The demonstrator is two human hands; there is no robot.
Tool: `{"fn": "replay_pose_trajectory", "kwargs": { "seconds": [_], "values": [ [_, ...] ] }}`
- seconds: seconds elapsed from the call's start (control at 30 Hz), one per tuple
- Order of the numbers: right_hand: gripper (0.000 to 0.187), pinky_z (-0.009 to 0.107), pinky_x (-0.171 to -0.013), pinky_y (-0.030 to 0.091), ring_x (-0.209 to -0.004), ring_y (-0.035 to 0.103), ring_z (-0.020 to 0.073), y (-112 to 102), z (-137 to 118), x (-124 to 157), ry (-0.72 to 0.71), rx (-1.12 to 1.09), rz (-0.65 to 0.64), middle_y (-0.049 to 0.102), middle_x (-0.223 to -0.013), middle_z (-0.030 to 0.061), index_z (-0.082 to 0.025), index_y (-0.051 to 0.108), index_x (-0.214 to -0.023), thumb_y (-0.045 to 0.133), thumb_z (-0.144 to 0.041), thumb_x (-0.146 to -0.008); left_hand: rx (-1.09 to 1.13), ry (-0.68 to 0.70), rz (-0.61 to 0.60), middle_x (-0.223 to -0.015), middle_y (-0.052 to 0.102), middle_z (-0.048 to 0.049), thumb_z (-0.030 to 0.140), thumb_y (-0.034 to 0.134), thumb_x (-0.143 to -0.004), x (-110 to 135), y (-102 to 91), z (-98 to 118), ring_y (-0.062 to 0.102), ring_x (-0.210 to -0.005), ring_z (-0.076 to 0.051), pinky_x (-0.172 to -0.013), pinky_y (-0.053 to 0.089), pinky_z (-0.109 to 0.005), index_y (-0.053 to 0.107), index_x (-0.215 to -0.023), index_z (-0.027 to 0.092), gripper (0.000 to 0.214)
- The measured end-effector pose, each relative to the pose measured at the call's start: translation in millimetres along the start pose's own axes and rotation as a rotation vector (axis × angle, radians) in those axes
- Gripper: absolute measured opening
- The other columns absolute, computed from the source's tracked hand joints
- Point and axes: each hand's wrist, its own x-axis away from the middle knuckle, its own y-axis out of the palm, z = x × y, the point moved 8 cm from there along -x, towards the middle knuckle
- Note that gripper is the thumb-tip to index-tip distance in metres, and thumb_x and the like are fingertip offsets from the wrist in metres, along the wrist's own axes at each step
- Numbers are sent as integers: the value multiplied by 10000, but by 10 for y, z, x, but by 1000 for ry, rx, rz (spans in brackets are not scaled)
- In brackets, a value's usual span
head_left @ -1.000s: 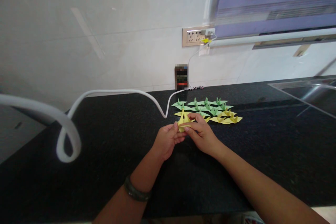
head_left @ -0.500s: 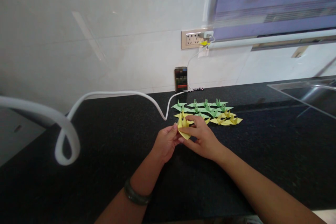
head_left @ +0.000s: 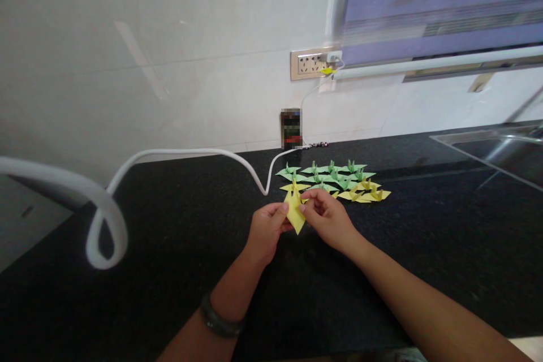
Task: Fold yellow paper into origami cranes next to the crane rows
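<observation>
My left hand (head_left: 266, 230) and my right hand (head_left: 328, 218) together pinch a folded yellow paper piece (head_left: 294, 212) just above the black counter (head_left: 169, 237). Its lower point hangs down between the two hands. My left fingers hold its left edge and my right fingers hold its upper right. Just beyond the hands lies a cluster of finished paper cranes: green ones (head_left: 331, 172) at the back and yellow ones (head_left: 365, 192) at the front. A dark band sits on my left wrist (head_left: 221, 322).
A thick white cable (head_left: 102, 220) loops at the left and runs across the counter to near the cranes. A small dark device (head_left: 291, 129) leans on the wall under a socket strip (head_left: 311, 63). A steel sink edge (head_left: 487, 141) lies at the right.
The yellow paper has turned in my hands from lying flat to pointing downward. My right hand shifted its pinch to the upper right. The view drifted slightly.
</observation>
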Motion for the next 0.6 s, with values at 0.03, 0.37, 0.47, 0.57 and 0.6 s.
{"fn": "replay_pose_trajectory", "kwargs": {
  "seconds": [0.03, 0.37, 0.47, 0.57, 0.6],
  "values": [
    [193, 190, -432, 347, -442, 399, 72, 4, 22, -3, 17, -12, -3, 408, -528, -63, -188, 476, -909, 494, -288, -745, -42, 16, 16, -703, 626, -57, 369, 568, -677, 3, -13, 8, 585, -616, -139, -600, 473, -282, 593, -814, 97, 306],
    [222, 204, -438, 387, -417, 448, 60, 85, 89, -17, 164, -347, -105, 481, -556, -51, -165, 492, -905, 490, -318, -744, -259, 53, -19, -679, 629, -53, 395, 551, -677, 36, 12, 48, 563, -560, -125, -498, 431, -219, 611, -815, 114, 319],
    [261, 205, -458, 405, -435, 461, 57, 104, 133, -8, 194, -438, -117, 501, -572, -53, -169, 497, -884, 579, -309, -679, -191, 18, -29, -673, 630, -58, 406, 557, -671, 34, 19, 11, 568, -562, -131, -520, 434, -236, 612, -817, 107, 337],
    [239, 200, -449, 405, -435, 466, 57, 129, 186, 19, 262, -501, -117, 516, -565, -45, -163, 503, -808, 576, -353, -681, -142, 17, -35, -684, 628, -59, 409, 553, -674, 22, 22, -14, 560, -559, -125, -526, 427, -240, 617, -834, 108, 347],
    [235, 200, -446, 405, -435, 468, 58, 142, 196, 29, 284, -517, -119, 515, -558, -42, -160, 502, -779, 555, -374, -696, -150, 26, -21, -685, 626, -58, 409, 550, -677, 17, 9, -13, 553, -558, -121, -515, 419, -233, 620, -830, 108, 344]
  ]
}}
